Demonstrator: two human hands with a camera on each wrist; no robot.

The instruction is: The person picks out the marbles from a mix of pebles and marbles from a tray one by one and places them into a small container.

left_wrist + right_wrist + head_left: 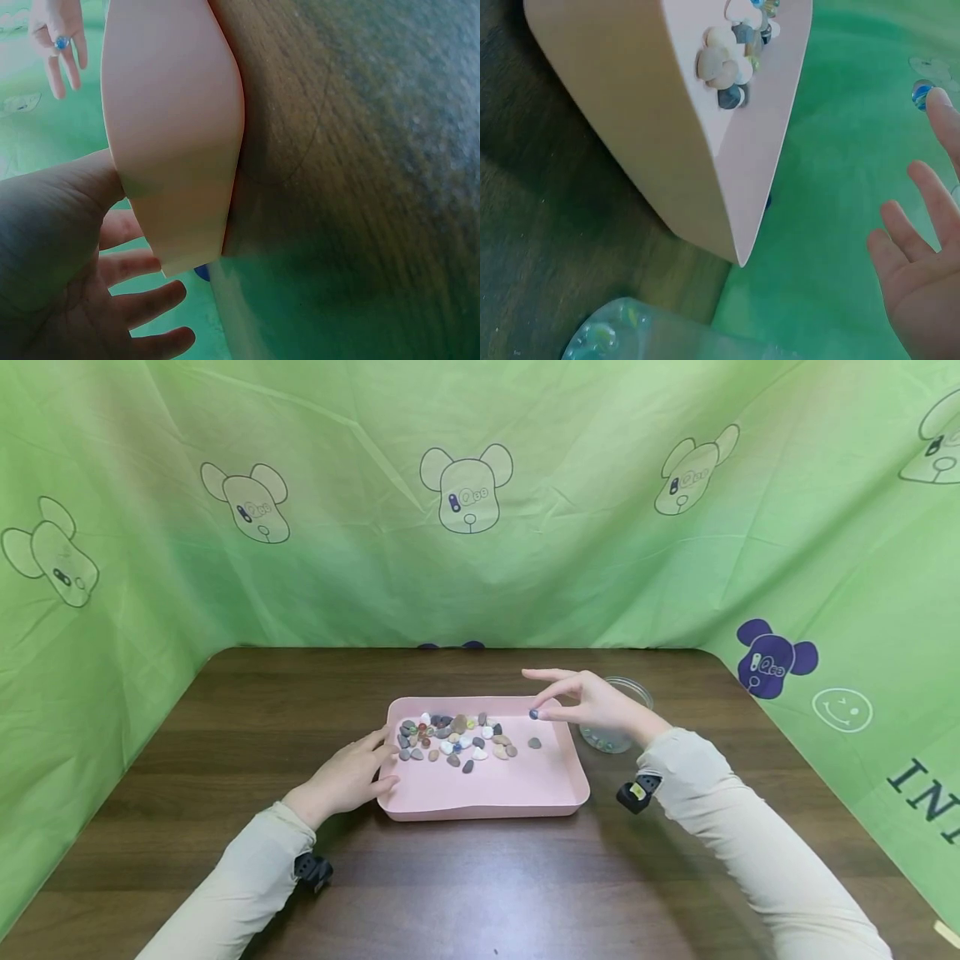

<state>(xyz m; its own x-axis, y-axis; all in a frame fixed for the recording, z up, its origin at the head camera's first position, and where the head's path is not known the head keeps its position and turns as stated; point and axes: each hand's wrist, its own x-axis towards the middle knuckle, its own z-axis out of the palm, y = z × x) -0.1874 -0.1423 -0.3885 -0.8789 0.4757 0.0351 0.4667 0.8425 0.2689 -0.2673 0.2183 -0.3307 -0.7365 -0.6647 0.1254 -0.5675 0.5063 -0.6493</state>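
Observation:
My right hand (600,702) pinches a blue glass marble (534,714) between thumb and index finger, above the right part of a pink tray (480,793). The right wrist view also shows this marble (922,94) at a fingertip, the other fingers spread. At the tray's left side, my left hand (345,777) touches the rim with its fingers loosely extended. In the tray, pebbles (480,753) of grey, white and tan lie mixed with a few glass marbles (426,742). A clear jar (609,745) with marbles in its bottom stands right of the tray, partly hidden by my right hand.
A brown wooden table (465,885) bears the tray and the jar. Green cloth (465,577) printed with bear faces hangs behind the table and at its sides. One grey pebble (535,743) lies apart from the others, in the tray's right half.

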